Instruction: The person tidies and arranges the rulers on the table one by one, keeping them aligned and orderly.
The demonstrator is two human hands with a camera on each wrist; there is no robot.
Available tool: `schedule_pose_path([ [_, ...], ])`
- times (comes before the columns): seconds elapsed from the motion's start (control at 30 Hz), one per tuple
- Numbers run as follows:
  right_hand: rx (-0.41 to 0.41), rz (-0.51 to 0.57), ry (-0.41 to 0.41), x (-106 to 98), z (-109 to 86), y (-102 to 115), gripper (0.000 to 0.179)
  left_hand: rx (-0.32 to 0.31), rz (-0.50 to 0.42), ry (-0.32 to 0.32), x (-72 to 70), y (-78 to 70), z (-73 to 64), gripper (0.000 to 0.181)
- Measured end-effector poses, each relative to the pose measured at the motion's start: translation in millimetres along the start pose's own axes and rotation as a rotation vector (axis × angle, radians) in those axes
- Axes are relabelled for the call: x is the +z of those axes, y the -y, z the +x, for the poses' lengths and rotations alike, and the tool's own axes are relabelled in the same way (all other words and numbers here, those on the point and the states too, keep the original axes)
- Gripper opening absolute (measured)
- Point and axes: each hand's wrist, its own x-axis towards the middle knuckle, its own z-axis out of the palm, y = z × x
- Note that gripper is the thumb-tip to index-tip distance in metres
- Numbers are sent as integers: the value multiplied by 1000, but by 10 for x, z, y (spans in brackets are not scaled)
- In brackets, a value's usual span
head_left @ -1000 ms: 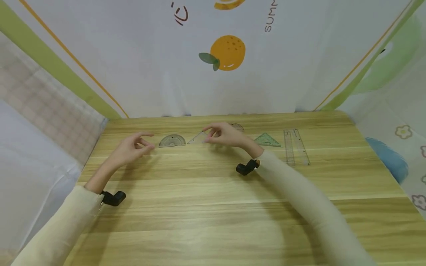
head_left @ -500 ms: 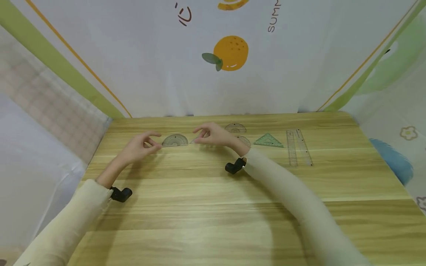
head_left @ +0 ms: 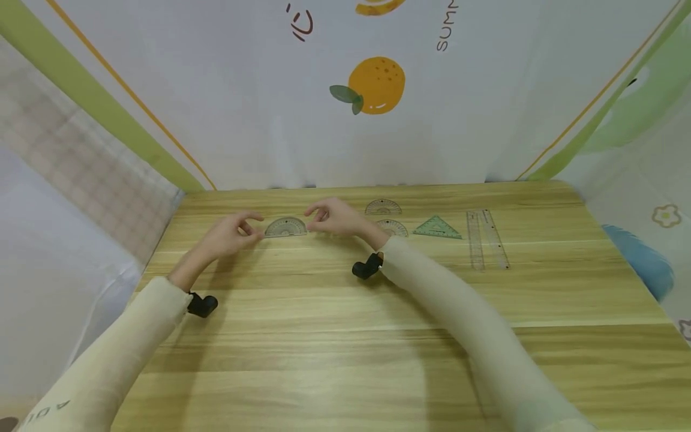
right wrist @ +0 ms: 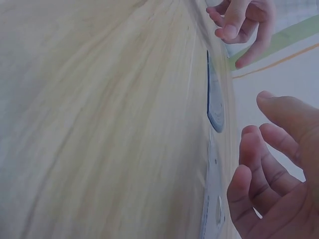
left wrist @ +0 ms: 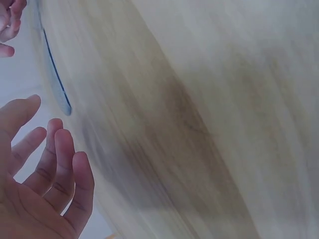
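Observation:
A clear protractor (head_left: 286,228) lies flat near the table's back edge, straight side toward the person. My left hand (head_left: 232,234) hovers at its left end, thumb and fingers curved and apart with nothing between them. At the protractor's other end is my right hand (head_left: 337,217), in a similar loose curve and also holding nothing. Beneath the right hand lies a clear set square (right wrist: 213,184), which shows edge-on in the right wrist view and is hidden by the hand in the head view. In the left wrist view, the fingertips stay apart from the protractor (left wrist: 57,79).
Farther right lie two more protractors, one (head_left: 382,207) behind the other (head_left: 393,228). Beyond them are a green set square (head_left: 437,227) and two clear rulers, one upright (head_left: 475,240) and one slanted (head_left: 495,239). A printed white curtain (head_left: 291,132) hangs behind the wooden table (head_left: 302,348).
My right hand has moved left from over the set square's right side to the protractor's right end, uncovering two protractors. The left hand has come slightly right, closer to the protractor.

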Motion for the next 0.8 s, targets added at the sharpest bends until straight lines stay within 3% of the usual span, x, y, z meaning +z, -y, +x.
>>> schedule_pose_path([
  [0.23,19,1,9,75,95,14,39,-15,9,24,25,56,30,45],
  [0.43,47,-17,-29,111,145,-6,38,-35,-85,36,23,109,58,47],
  [0.8,46,-47,-49,157,195,-40,38,-47,-119,-14,12,193,92,49],
])
